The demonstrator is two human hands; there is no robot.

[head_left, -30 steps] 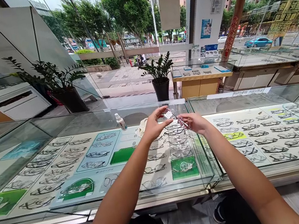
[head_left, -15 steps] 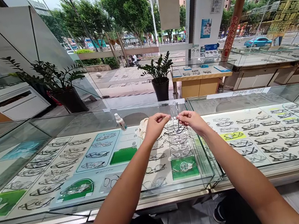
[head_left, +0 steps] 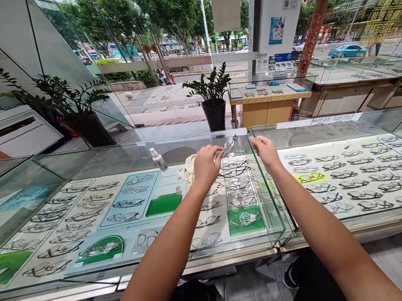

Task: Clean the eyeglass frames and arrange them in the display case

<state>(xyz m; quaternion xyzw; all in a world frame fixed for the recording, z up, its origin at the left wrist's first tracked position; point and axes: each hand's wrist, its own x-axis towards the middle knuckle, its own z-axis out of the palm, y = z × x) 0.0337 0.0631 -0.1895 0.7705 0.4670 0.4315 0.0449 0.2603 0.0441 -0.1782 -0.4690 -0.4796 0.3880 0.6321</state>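
Observation:
My left hand pinches a thin pair of eyeglasses, which extends to the right from its fingertips above the glass display case. To the right of the glasses, apart from them, my right hand has its fingers closed together; nothing shows in them. A pale cloth lies on the glass just left of my left hand, partly behind it. Left of the cloth stands a small white spray bottle. Rows of spectacle frames show through the glass below.
A second glass case with more spectacles adjoins on the right. Potted plants stand beyond the cases, before a large window. Farther back is a wooden display table.
My right hand has let go of the glasses and moved to the right. My left hand still holds them, now tilted. The view has shifted slightly downward.

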